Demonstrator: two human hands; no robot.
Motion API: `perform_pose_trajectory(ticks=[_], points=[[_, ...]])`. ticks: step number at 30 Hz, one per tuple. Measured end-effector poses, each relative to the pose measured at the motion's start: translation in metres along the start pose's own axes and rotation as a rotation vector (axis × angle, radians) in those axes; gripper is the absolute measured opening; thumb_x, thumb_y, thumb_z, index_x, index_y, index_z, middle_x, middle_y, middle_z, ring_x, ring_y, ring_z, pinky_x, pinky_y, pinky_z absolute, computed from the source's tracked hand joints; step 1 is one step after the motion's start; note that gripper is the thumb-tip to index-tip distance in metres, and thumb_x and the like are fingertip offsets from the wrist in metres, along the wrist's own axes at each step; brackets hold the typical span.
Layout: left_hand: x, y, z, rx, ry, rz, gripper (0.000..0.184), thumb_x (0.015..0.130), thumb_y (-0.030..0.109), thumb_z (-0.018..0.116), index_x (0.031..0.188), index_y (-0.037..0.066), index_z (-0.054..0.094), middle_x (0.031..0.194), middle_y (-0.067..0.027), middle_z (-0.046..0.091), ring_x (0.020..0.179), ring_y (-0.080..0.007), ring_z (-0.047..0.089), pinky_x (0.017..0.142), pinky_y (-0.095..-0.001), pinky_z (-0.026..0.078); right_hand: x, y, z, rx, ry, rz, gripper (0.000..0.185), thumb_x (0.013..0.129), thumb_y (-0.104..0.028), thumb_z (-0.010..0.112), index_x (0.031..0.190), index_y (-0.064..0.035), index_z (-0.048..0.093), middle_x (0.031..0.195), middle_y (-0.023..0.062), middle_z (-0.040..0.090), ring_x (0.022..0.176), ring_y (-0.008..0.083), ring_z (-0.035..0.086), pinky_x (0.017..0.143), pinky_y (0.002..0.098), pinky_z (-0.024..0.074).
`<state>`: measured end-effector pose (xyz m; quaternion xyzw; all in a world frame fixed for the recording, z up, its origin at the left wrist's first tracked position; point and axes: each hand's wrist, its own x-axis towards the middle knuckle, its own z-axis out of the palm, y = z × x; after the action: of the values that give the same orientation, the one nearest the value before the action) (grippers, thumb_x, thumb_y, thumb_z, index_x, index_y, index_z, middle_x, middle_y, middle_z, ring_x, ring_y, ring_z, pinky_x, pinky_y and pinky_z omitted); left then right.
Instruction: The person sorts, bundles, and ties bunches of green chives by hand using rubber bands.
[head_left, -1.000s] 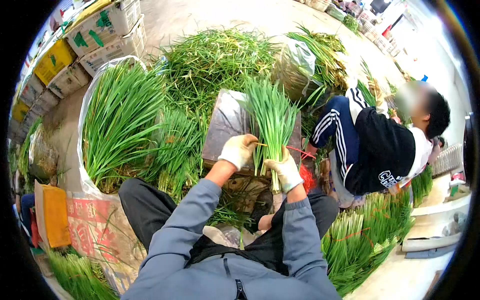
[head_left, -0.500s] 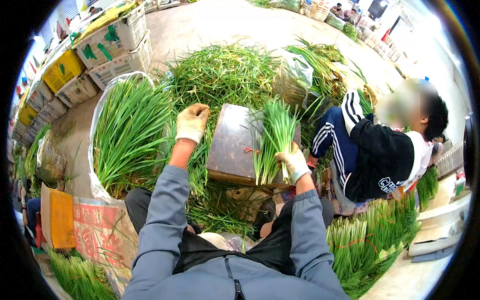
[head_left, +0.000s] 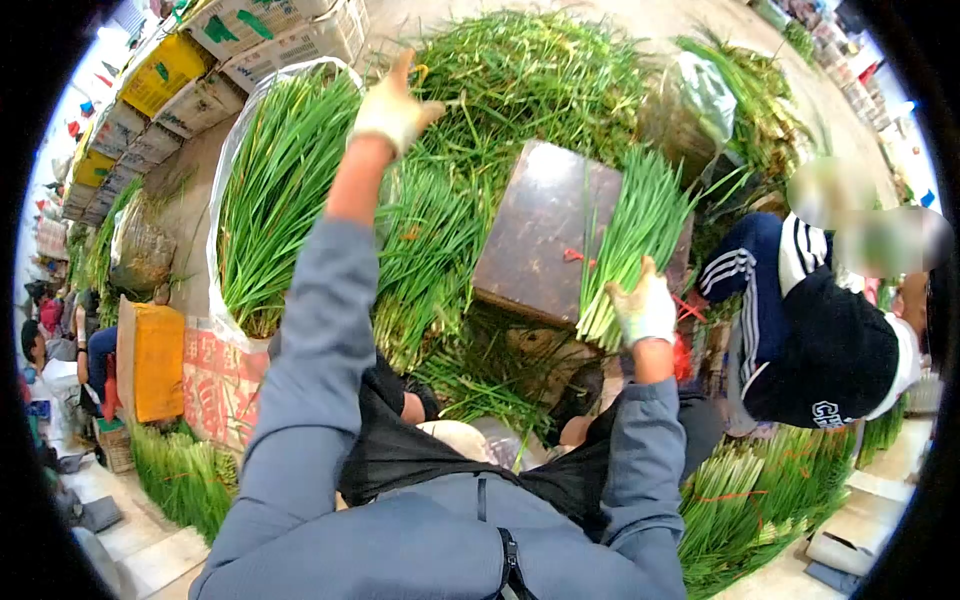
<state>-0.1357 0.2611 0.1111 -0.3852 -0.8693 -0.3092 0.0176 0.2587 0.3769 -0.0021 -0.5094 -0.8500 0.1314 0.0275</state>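
My left hand point(head_left: 394, 108), in a pale work glove, reaches out over the far left side. Its fingers are spread and hold nothing, near a large heap of garlic chives point(head_left: 285, 190) in a white plastic bag. A bunch of garlic chives point(head_left: 640, 235) lies on the right part of a dark flat-topped box point(head_left: 545, 230), its pale stalk ends toward me. Beside those stalks rests my gloved right hand point(head_left: 645, 308), thumb and forefinger apart, touching the bunch's edge. A red tie point(head_left: 573, 255) lies on the box top.
Loose green leaves point(head_left: 530, 80) are piled beyond the box. A co-worker in a black jacket point(head_left: 830, 340) sits at the right. Tied bunches point(head_left: 760, 490) stand at lower right. Stacked crates point(head_left: 165, 75) line the far left, and an orange box point(head_left: 155, 360) stands nearer.
My left hand has opened from closed fingers and stretched farther out. My right hand has loosened from the chives, which now lie flatter on the box. The view has shifted.
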Motion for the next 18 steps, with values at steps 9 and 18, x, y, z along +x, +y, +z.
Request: perform_pose_trajectory(ticks=[9, 18], points=[[-0.282, -0.19, 0.161, 0.425, -0.394, -0.92, 0.049, 0.08, 0.033, 0.072, 0.123, 0.009, 0.068, 0.128, -0.0158, 0.065, 0.116, -0.0327, 0.064, 0.099, -0.0411, 0.05, -0.05, -0.076, 0.033, 0.163, -0.511, -0.616, 0.049, 0.086, -0.034, 0.07, 0.122, -0.0042, 0.056, 0.105, 0.0239, 0.067, 0.101, 0.0409, 0.065, 0.088, 0.0474, 0.0518], [-0.321, -0.272, 0.203, 0.382, -0.593, -0.968, 0.078, 0.071, 0.054, 0.081, 0.131, 0.007, 0.062, 0.142, -0.0171, 0.055, 0.127, -0.0308, 0.057, 0.105, -0.0416, 0.047, -0.079, -0.098, 0.061, 0.058, -0.694, -0.671, 0.044, 0.086, -0.033, 0.069, 0.115, -0.0027, 0.056, 0.103, 0.0254, 0.067, 0.098, 0.0429, 0.065, 0.086, 0.0488, 0.0521]])
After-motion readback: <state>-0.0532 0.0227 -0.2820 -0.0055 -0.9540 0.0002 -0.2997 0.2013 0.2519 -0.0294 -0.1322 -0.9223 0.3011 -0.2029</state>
